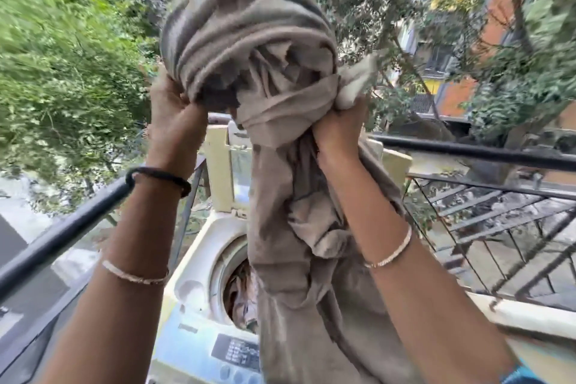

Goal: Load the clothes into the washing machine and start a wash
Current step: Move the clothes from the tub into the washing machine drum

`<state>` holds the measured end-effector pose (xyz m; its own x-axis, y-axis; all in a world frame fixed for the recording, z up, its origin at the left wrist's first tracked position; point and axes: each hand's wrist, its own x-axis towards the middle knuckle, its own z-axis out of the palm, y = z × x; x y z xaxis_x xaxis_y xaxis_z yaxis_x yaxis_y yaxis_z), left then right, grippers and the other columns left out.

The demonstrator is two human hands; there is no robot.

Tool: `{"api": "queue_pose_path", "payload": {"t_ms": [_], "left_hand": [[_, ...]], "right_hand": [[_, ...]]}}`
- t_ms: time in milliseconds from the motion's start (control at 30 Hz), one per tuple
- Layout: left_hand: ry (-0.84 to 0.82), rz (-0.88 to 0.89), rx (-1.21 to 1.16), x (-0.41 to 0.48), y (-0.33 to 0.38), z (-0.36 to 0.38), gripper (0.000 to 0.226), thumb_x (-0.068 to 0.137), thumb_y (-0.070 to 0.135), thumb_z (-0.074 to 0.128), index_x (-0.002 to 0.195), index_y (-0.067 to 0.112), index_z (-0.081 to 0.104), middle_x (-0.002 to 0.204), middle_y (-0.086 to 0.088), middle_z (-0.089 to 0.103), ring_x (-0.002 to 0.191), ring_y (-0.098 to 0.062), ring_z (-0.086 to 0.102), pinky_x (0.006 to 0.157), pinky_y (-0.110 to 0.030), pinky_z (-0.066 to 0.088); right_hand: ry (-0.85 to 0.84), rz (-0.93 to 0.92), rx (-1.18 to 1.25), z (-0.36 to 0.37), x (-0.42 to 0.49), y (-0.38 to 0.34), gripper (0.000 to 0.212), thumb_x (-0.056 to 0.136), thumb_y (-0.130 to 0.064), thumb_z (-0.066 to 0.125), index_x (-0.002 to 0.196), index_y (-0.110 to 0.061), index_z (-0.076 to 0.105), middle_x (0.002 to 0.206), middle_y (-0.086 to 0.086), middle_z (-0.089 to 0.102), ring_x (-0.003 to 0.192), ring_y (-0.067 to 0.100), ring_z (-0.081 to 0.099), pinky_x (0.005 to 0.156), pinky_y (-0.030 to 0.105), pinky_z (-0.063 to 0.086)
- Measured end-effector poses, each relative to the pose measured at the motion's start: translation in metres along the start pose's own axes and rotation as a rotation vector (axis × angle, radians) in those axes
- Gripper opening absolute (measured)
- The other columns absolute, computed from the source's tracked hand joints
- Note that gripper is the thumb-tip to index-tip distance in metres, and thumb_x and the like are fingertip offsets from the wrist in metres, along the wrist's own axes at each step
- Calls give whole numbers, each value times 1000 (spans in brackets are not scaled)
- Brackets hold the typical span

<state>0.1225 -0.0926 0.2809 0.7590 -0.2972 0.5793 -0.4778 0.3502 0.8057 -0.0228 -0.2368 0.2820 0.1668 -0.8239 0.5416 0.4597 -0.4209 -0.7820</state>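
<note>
By a balcony railing [62, 233], left hand [174, 112] and right hand [339, 131] clutch a garment [265, 72] above the open washing machine [193, 288].

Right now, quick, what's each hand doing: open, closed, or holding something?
Left hand: closed, gripping the grey-brown garment, raised above the washing machine.
Right hand: closed, gripping the same garment.

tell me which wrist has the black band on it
The left wrist: the black band sits just below the left hand, which grips the brown garment; a thin bangle lies further down. The right arm wears only a silvery bangle.
</note>
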Motion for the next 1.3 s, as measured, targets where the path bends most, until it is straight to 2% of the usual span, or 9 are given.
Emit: {"api": "queue_pose_path", "payload": {"t_ms": [267, 467, 667, 767, 833, 933, 1033, 1200, 1300], "left_hand": [[-211, -298, 178, -87, -97, 17, 45, 72, -1, 63, 108, 26, 68, 104, -1, 74, 95, -17, 66, 87, -48, 57], [-370, -435, 337, -164, -174, 42, 50, 64, 9, 59, 113, 20, 65, 102, 7, 74, 94, 0, 66, 84, -30, 54], [-632, -613, 894, -234, -230, 65, 38, 75, 20, 54, 110, 9, 63, 107, -20, 70, 104, -38, 63, 79, -38, 47], [-836, -733, 1093, -260, -247, 73, 36, 84, 21, 49, 116, 6, 55, 119, -22, 64, 114, -38, 58, 93, -39, 44], [-902, -778, 1204, -265, -251, 75, 38, 88, 16, 50, 124, 3, 50, 125, -23, 60, 120, -37, 55, 101, -38, 40], [-875, -871, 1166, -261, -253, 68, 56, 89, 12, 52, 139, -5, 35, 133, -28, 55, 125, -40, 51, 103, -38, 38], [-840, -904, 1109, -253, -246, 51, 53, 87, 15, 56, 135, -1, 43, 130, -26, 59, 120, -38, 57, 95, -37, 43], [-557, -752, 931, -259, -208, 23, 69, 74, 20, 78, 130, 0, 41, 129, -18, 54, 122, -32, 53, 96, -33, 40], [-391, -514, 845, -265, -190, 24, 103, 65, 46, 72, 148, 9, 23, 148, -12, 37, 138, -27, 38, 115, -40, 31]], "right_hand": [[-187, 378, -517, -117, -93, 155, 18, 70, -33, 55, 57, -23, 49, 59, -4, 57, 62, 20, 57, 56, 46, 45], [-359, 513, -736, -192, -141, 222, 33, 72, -36, 55, 93, -13, 67, 91, 3, 71, 87, 20, 66, 68, 22, 42], [-678, 556, -1006, -209, -149, 246, 39, 85, -3, 52, 124, -4, 56, 121, 17, 62, 115, 23, 55, 99, 28, 39], [-969, 493, -1223, -208, -148, 265, 46, 63, -18, 51, 103, -9, 73, 99, 13, 74, 98, 12, 66, 123, 45, 3], [-1227, 433, -1513, -198, -140, 264, 68, 63, -31, 46, 124, -7, 63, 127, 15, 64, 124, 14, 56, 121, 40, -13], [-1512, 645, -1331, -188, -120, 245, 54, 81, -43, 62, 124, -10, 61, 135, 17, 57, 127, 30, 50, 114, 37, 28], [-1355, 560, -1154, -208, -102, 223, 32, 73, -38, 76, 98, -21, 65, 115, 11, 68, 108, 28, 62, 87, 30, 47], [-628, 326, -1006, -290, -86, 186, 37, 69, -31, 68, 106, -32, 66, 105, -6, 69, 102, 19, 62, 89, 31, 48], [-432, 526, -1035, -346, -90, 181, 66, 63, -44, 80, 123, -31, 56, 122, 1, 58, 113, 23, 55, 96, 31, 43]]}}
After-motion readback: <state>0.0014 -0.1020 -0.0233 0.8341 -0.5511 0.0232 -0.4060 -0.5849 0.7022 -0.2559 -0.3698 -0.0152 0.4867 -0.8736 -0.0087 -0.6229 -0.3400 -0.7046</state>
